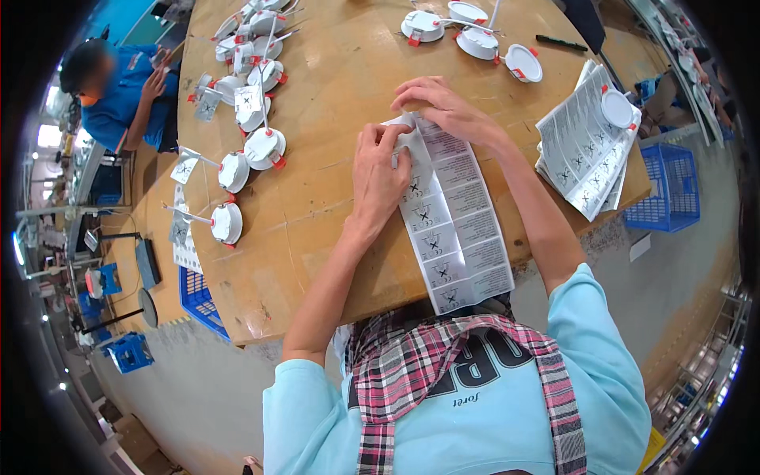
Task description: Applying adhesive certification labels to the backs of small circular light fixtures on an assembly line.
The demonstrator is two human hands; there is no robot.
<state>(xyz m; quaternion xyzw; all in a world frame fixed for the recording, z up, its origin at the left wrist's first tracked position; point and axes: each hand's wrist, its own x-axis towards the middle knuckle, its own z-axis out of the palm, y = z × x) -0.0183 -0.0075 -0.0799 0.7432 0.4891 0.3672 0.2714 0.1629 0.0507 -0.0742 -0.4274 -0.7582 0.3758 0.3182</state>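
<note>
A long sheet of silvery-white labels (463, 226) lies in front of me, its near end hanging over the table's edge. My left hand (378, 176) is closed on the sheet's far left corner, thumb and forefinger pinching it. At the far end, my right hand (453, 113) arches over the sheet with curled fingers, thumb down on the label edge. The two hands nearly meet there, and part of that edge is hidden by the fingers. Left of the sheet stand white round downlights (265, 148) with red clips, several with labels on their cables.
More downlights (477, 42) and a black pen (560, 43) lie at the far side. Stacked label sheets (584, 142) carry one round light (617, 108) at right. Blue crates (663, 186) stand beside the wooden table (317, 87). Another person (127, 95) works at far left.
</note>
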